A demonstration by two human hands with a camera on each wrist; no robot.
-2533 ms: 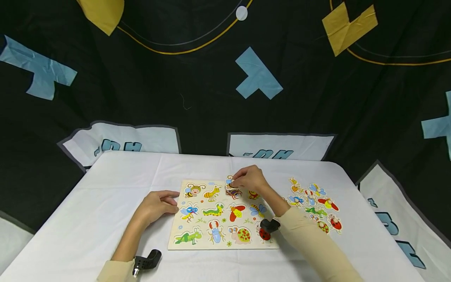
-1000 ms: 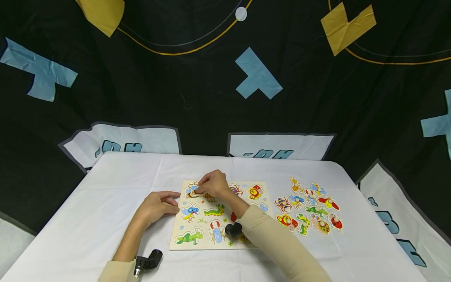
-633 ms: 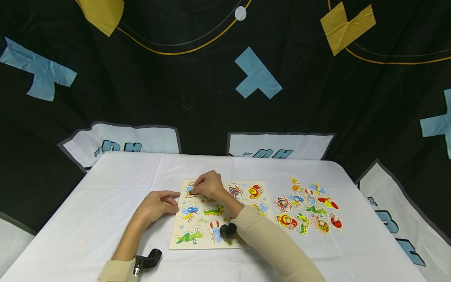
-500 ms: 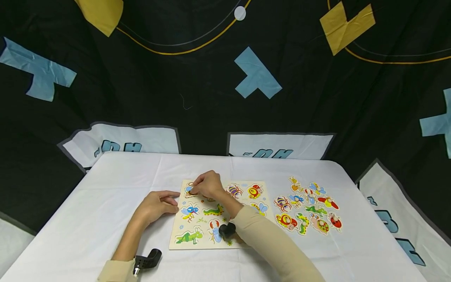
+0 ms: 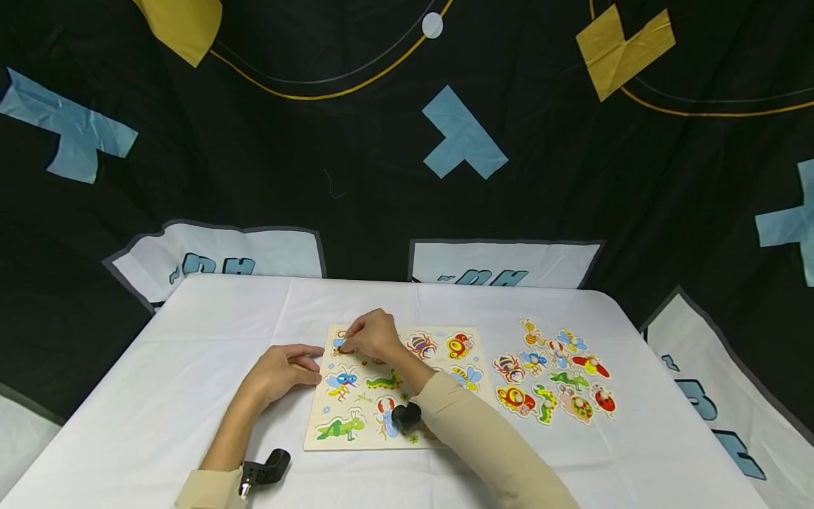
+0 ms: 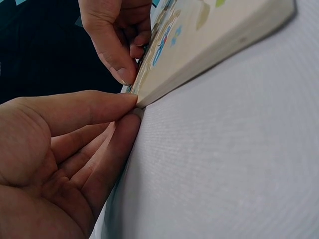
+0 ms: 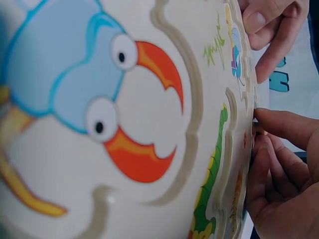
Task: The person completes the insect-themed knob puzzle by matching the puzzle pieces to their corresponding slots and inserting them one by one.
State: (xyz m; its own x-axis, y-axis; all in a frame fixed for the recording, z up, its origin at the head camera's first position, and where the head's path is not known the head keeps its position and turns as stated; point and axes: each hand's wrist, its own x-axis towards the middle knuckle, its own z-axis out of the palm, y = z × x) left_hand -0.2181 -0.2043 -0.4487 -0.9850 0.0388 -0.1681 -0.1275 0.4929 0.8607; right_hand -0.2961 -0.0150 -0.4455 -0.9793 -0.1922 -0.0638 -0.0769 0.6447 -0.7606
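At ten o'clock on the board (image 5: 362, 445), the right hand (image 5: 376, 335) pinches a piece (image 5: 338, 345), best aligned before pressing; at nine, the left hand (image 5: 282, 371) touches, fingers extended.

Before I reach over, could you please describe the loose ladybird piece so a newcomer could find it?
On the white table, right of the puzzle board, lies a cluster of loose pieces. At its lower right, beside the snail piece, is the ladybird piece, red with black spots, unlike its neighbours.

White-clothed tbl (image 5: 165, 396) carries wooden puzzle brd (image 5: 365, 445), flat nr ctr; loose insect pcs (image 5: 569, 379), incl. spider (image 5: 509, 368) & ladybug (image 5: 603, 401), lie grouped just beside its R edge.
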